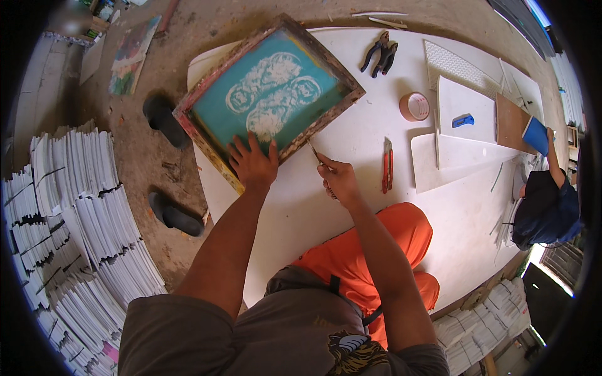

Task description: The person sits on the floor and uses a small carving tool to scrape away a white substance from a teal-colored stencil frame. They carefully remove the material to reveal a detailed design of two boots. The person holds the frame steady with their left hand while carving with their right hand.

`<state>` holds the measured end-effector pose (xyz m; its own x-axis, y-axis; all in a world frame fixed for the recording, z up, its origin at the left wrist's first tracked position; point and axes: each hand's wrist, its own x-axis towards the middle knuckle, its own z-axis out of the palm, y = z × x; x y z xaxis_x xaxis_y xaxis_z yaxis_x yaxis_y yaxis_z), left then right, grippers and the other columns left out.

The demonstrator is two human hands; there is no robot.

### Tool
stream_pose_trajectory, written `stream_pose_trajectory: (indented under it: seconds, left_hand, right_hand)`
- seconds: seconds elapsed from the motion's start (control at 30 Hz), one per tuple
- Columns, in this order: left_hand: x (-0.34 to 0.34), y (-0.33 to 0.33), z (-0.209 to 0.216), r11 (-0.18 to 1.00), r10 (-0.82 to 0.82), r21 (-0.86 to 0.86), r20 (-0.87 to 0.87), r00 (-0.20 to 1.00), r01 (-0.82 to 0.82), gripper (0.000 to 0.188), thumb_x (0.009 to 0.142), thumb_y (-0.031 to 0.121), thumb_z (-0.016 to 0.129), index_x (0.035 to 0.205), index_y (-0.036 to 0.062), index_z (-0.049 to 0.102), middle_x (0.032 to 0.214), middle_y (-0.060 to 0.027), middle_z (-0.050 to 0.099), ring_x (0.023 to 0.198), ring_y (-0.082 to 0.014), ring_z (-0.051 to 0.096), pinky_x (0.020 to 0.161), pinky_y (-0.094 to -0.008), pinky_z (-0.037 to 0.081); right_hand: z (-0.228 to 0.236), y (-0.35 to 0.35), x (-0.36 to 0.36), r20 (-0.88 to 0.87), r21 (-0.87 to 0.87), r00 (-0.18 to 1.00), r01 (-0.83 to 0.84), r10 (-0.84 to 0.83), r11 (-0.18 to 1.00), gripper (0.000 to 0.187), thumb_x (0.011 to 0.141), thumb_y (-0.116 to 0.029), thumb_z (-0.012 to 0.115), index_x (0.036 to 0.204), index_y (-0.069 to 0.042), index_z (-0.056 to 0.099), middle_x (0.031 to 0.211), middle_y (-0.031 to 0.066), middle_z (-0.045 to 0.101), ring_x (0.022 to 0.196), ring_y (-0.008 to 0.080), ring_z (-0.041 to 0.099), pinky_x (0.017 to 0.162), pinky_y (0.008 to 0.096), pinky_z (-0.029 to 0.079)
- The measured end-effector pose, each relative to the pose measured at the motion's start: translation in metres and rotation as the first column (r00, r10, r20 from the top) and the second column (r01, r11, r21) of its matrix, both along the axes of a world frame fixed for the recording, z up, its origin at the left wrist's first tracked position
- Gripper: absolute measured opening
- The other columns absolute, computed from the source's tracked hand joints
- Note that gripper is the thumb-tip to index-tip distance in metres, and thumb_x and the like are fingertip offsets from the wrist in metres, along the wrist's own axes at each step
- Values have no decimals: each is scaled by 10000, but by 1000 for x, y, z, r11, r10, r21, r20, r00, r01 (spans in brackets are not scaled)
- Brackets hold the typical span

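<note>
A screen-printing frame [266, 81] with weathered wooden sides and teal mesh lies tilted on the white board, a pale print pattern showing on the mesh. My left hand [254, 164] rests with spread fingers over the frame's near side, fingertips on the mesh. Close by on the right, my right hand [338, 180] is closed round a thin pointed tool [313, 150]. Its tip meets the frame's near right edge; my fingers cover the rest, so its kind is unclear. A red utility knife [387, 166] lies to the right of that hand.
Beyond the hands lie pliers [379, 55], a tape roll [414, 106] and a blue cutter [463, 120] on white sheets [464, 150]. Another person [547, 200] holds a blue object [535, 135] at the right. Black slippers [175, 214] and stacked white bundles [81, 244] stand left.
</note>
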<state>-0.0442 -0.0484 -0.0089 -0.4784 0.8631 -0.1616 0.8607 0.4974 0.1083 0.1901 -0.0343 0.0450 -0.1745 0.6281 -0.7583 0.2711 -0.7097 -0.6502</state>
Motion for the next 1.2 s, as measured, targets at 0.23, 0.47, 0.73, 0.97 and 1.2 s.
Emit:
stream_pose_trajectory:
  seconds: [0.23, 0.47, 0.73, 0.97, 1.2]
  left_hand:
    - [3, 4, 8, 1000, 24, -20, 50, 998, -23, 822, 1041, 682, 400, 1637, 115, 373, 1679, -295, 272, 1561, -547, 201, 1226, -663, 231]
    - [3, 2, 7, 1000, 21, -9, 59, 998, -21, 819, 1038, 683, 402, 1631, 118, 373, 1676, -299, 277, 1560, -558, 195, 1216, -679, 234]
    - [3, 0, 6, 1000, 20, 3, 75, 997, -20, 809, 1042, 683, 391, 1622, 120, 387, 1676, -302, 270, 1557, -558, 199, 1220, -675, 220]
    - [4, -1, 3, 997, 20, 77, 71, 997, -26, 769, 1046, 666, 424, 1582, 115, 449, 1665, -284, 313, 1551, -543, 237, 1223, -662, 229]
    - [-2, -15, 9, 929, -239, 322, 139, 961, 184, 536, 975, 522, 681, 1314, 107, 667, 1386, -190, 578, 1321, -424, 497, 1100, -579, 374]
  right_hand:
    - [-30, -17, 4, 497, 579, 862, -414, 99, 702, 452, 1016, -201, 712, 1464, -226, 659, 733, 89, 635, 652, 217, 621, 662, 420, 549]
    - [-32, -5, 18, 14, 276, 999, -47, 45, 960, 404, 1032, -249, 704, 1425, -160, 693, 800, 59, 679, 667, 218, 658, 581, 380, 550]
    - [-19, 2, 20, -399, -401, 828, 229, -394, 887, 533, 1067, -279, 651, 1570, -151, 532, 779, 9, 581, 593, 144, 559, 494, 321, 473]
    - [-17, 5, 28, -486, -548, 745, 147, -456, 823, 593, 1080, -358, 619, 1626, -210, 444, 742, 25, 556, 560, 150, 538, 503, 317, 457]
    - [41, -36, 40, -324, -192, 921, 159, -215, 968, 509, 1081, -253, 609, 1567, -118, 539, 732, 38, 582, 536, 164, 580, 468, 328, 476]
